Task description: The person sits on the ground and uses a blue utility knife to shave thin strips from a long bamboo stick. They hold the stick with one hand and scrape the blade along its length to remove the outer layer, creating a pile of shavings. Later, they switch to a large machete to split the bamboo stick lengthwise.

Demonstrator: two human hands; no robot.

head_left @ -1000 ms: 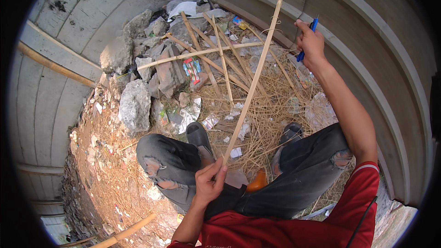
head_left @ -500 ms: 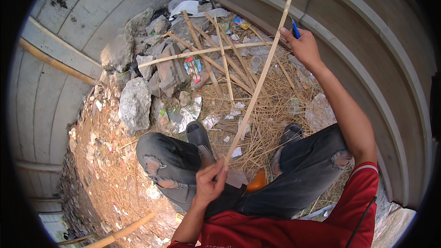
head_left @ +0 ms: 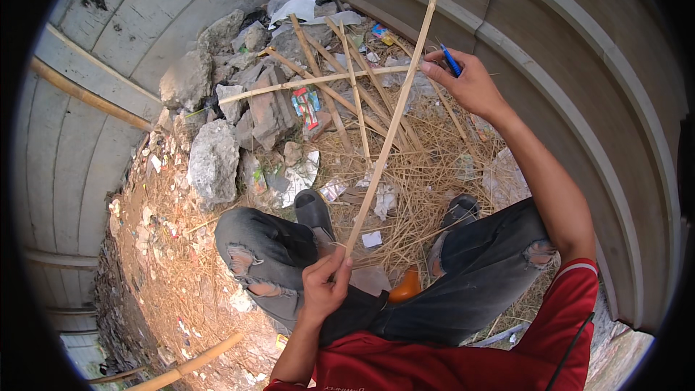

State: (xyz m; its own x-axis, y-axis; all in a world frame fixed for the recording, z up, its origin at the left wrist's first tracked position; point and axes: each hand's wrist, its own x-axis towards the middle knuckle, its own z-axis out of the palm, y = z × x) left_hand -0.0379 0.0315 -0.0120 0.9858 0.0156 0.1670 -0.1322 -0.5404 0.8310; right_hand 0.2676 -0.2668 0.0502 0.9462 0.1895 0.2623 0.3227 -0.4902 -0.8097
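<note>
A long, pale bamboo strip (head_left: pixel 391 134) slants up and to the right across the middle of the view. Its lower end is pinched in my left hand (head_left: pixel 326 284), close to my knees. Near the upper part of the strip is my right hand (head_left: pixel 467 87), closed around a slim blue tool (head_left: pixel 451 61), whose exact kind I cannot make out. The thumb and fingertips of that hand come up against the strip's right side; whether they grip it too is unclear. Thin shavings or fibres curl beside these fingers.
Several bamboo pieces (head_left: pixel 318 76) lie crossed on straw and litter ahead. Grey rocks (head_left: pixel 213 163) stand to their left. Curved panel walls (head_left: pixel 579 80) close in on the right and far left. An orange object (head_left: pixel 405 286) sits between my legs.
The bamboo strip's upper end has swung left and slightly farther away. My right hand has moved left with it, and the blue tool now tilts the other way. My left hand has shifted slightly left.
</note>
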